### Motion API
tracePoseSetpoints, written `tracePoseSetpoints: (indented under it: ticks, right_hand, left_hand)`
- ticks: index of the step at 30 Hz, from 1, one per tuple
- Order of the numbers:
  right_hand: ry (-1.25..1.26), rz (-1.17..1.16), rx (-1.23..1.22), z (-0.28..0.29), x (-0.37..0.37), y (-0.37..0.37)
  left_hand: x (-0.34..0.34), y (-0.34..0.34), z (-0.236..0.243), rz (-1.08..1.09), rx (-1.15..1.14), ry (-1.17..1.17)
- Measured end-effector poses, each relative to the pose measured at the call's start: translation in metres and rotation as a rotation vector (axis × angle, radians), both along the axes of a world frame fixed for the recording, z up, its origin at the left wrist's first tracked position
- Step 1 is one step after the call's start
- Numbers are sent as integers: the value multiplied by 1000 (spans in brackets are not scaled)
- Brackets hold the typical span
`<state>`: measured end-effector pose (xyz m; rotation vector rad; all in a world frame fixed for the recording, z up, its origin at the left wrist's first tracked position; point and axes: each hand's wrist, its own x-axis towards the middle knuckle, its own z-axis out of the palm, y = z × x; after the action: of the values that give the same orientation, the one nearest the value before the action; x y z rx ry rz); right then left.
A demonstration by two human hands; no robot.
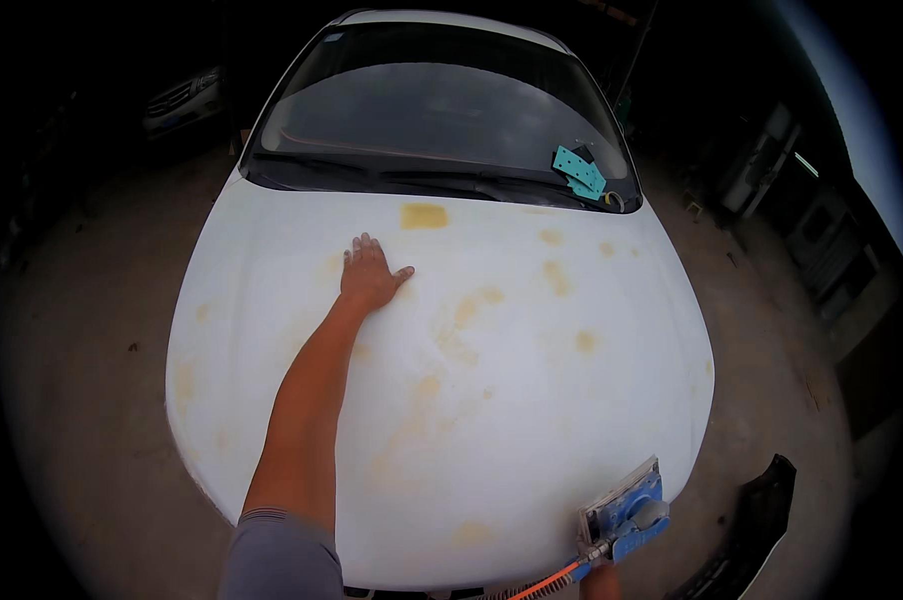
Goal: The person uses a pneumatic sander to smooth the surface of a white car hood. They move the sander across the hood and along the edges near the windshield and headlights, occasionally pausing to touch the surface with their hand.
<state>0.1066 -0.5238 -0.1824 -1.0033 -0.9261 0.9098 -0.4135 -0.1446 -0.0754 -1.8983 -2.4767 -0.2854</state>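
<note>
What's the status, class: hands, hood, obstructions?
Left hand flat on white hood. Right hand holding blue sander, tilted. Hood patched yellow. Teal sheets off hood, by windshield.

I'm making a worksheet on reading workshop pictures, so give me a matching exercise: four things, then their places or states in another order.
Things
1. left hand
2. blue tool
3. green dotted sheets
4. black curved panel

Places or states
A. at the base of the windshield, toward its right side
B. on the floor, right of the car
C. laid on the white hood, back of the hand upward
D. at the hood's near right corner, an orange hose running to it

Pairs: 1-C, 2-D, 3-A, 4-B
</note>
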Motion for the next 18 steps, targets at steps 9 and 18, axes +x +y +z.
tracePoseSetpoints:
  ticks: [9,18]
  right_hand:
    - [37,-63,-100,-22,71,78]
    - [123,8,-99,-19,123,128]
  left_hand:
    - [102,64,-30,44,123,-7]
    - [268,-51,-13,-236,-1,-10]
